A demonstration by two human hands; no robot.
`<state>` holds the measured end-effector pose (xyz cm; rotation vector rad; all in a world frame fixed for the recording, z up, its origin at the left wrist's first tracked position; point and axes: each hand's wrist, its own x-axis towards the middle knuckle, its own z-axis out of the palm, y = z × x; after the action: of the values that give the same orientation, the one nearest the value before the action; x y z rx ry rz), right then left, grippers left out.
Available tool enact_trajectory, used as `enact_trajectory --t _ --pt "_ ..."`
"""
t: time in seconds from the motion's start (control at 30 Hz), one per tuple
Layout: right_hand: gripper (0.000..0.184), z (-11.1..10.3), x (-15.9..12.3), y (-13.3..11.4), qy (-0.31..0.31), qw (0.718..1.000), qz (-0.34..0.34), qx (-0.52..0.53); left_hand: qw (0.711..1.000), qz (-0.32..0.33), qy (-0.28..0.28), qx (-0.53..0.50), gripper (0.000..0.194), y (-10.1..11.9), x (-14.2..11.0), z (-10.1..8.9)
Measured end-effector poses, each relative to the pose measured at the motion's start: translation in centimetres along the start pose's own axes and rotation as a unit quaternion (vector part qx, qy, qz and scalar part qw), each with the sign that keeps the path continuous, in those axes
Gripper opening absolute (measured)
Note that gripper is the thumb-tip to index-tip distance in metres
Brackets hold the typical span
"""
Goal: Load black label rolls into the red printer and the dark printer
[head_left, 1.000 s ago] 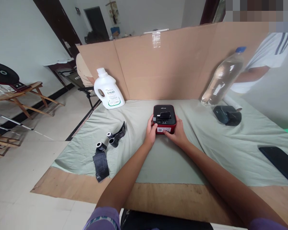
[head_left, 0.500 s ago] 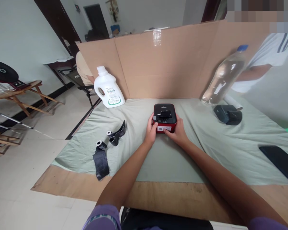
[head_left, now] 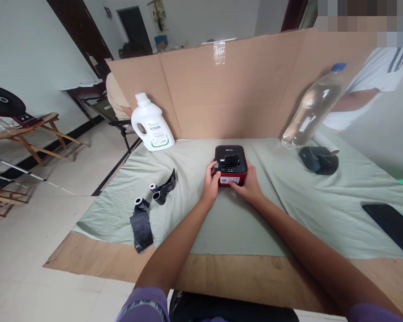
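Observation:
A small black-and-red box-shaped device that looks like a label printer [head_left: 231, 154] stands on the green cloth in the middle of the table. A short shiny black strip [head_left: 231, 159] sticks up from the slot in its top, and a white label [head_left: 229, 180] is on its red front. My left hand [head_left: 211, 181] grips the device's left side, thumb at the front corner. From the right side my right hand [head_left: 250, 185] clasps it, with the thumb on the front label. The undersides of the fingers are hidden.
Used black ribbon rolls [head_left: 142, 203] lie to the left. Behind stand a white detergent jug [head_left: 153, 127], a cardboard screen [head_left: 228, 98] and a leaning clear bottle [head_left: 314, 109]. On the right are a dark rounded object [head_left: 319, 160], a black phone [head_left: 391, 228] and a person's arm [head_left: 356, 100].

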<state>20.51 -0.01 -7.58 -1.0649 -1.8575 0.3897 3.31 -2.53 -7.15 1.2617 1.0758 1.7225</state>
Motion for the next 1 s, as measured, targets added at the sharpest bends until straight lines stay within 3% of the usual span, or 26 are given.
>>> enact_trajectory --t 0.17,0.57,0.8,1.0 --pt "0.1 -0.2 0.0 -0.3 0.0 1.0 0.0 0.004 1.0 0.01 -0.001 0.001 0.032 -0.1 0.2 -0.2" --pt "0.105 0.1 -0.2 0.0 0.017 1.0 -0.009 -0.001 0.999 0.001 -0.032 0.027 0.03 -0.3 1.1 -1.1" --pt "0.081 -0.2 0.1 0.0 0.027 0.999 -0.03 0.0 0.998 -0.001 -0.054 0.034 0.026 -0.4 1.6 -1.7" --pt "0.076 -0.4 0.3 0.2 0.031 0.999 -0.029 -0.012 0.998 0.01 -0.059 0.029 0.022 -0.6 1.9 -1.7"
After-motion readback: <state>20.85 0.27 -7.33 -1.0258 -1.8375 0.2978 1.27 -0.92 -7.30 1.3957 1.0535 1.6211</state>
